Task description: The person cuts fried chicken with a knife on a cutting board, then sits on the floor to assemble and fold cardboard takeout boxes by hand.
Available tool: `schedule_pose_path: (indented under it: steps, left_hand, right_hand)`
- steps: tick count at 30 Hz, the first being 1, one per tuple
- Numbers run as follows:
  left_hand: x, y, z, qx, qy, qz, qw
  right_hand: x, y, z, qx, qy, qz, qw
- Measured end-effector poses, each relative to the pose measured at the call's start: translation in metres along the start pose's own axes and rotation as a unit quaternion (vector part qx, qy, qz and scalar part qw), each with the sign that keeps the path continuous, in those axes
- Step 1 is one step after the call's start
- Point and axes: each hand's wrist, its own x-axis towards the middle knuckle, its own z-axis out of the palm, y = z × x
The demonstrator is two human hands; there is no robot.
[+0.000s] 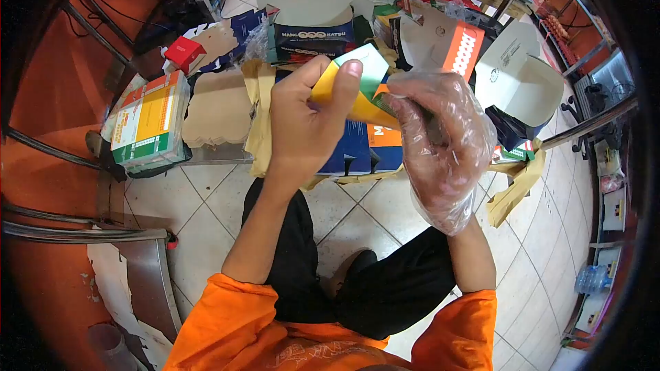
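Observation:
Between my two hands is a small folding paper box [361, 72], yellow and green outside with a pale inner face. My left hand [309, 120] is bare and grips its left side, thumb pressed on the top edge. My right hand [443, 137] wears a clear plastic glove and pinches the box's right corner, where an orange flap bends up. Below the box lie dark blue and orange printed cartons [385, 139], partly covered by my hands.
A plastic-wrapped carton stack [150, 124] and brown flat cardboard [216, 106] lie at left. Behind stands an open Mang Katsu box [313, 0]; another open white box [519, 72] is at right. Torn brown paper [512, 192] hangs at the right edge. A metal-edged bench [137, 282] stands lower left.

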Motion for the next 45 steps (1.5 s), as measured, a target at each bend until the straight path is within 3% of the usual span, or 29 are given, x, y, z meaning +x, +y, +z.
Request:
schedule_pose_path:
  steps: [3,6,8,11,18,21,24,26,27,29,31,33,34,35,36,39,45]
  left_hand:
    - [-0.004,0.008,0.002,0.063,0.039,-0.032,0.997]
    - [-0.004,0.006,-0.002,0.100,0.004,-0.006,0.995]
    - [-0.006,-0.001,-0.003,-0.007,-0.052,0.025,0.998]
    - [-0.011,0.007,-0.011,-0.011,-0.128,0.032,0.991]
    - [-0.011,0.008,-0.010,-0.163,-0.079,0.023,0.983]
    - [-0.011,0.008,-0.014,-0.105,-0.078,0.012,0.991]
    - [-0.009,0.010,-0.005,-0.108,-0.020,0.001,0.994]
    - [-0.009,0.007,-0.004,-0.061,0.053,0.040,0.996]
    - [-0.008,0.006,-0.003,-0.060,0.055,0.040,0.996]
    - [-0.006,0.004,-0.002,-0.014,0.165,0.106,0.981]
    - [-0.004,-0.002,-0.003,-0.005,0.169,0.100,0.981]
    - [-0.005,-0.002,-0.003,0.004,0.174,0.095,0.980]
    - [-0.006,0.002,-0.002,0.012,0.126,0.087,0.988]
    - [-0.008,0.008,-0.001,0.021,0.076,0.079,0.994]
    - [-0.012,0.017,-0.006,-0.023,-0.003,0.004,1.000]
    - [-0.015,0.024,-0.006,-0.042,-0.068,0.051,0.996]
    - [-0.017,0.018,-0.011,-0.106,-0.045,0.066,0.991]
  right_hand:
    - [0.001,-0.004,0.002,-0.007,0.024,-0.030,0.999]
    - [0.002,-0.005,0.001,-0.005,0.012,-0.029,0.999]
    - [0.002,-0.008,0.000,-0.003,0.002,-0.028,1.000]
    - [0.001,-0.012,-0.001,-0.001,-0.009,-0.024,1.000]
    - [-0.002,-0.015,0.001,0.041,-0.043,0.023,0.998]
    - [-0.005,-0.011,0.006,0.130,-0.042,0.100,0.986]
    - [-0.007,-0.007,0.010,0.166,-0.010,0.081,0.983]
    - [-0.005,-0.017,0.007,0.184,-0.022,0.207,0.961]
    - [-0.005,-0.020,0.007,0.186,-0.023,0.206,0.961]
    - [-0.005,-0.026,0.007,0.202,-0.045,0.261,0.943]
    - [-0.006,-0.030,0.006,0.245,-0.002,0.291,0.925]
    - [-0.002,-0.027,-0.002,0.073,0.008,0.152,0.986]
    - [-0.003,-0.021,0.001,0.046,0.059,0.068,0.995]
    - [-0.001,-0.019,0.000,0.045,0.059,0.069,0.995]
    - [0.001,-0.019,-0.003,0.014,0.064,-0.001,0.998]
    - [0.003,-0.020,-0.009,-0.024,0.054,-0.081,0.995]
    - [0.002,-0.019,-0.010,0.002,0.020,-0.027,0.999]
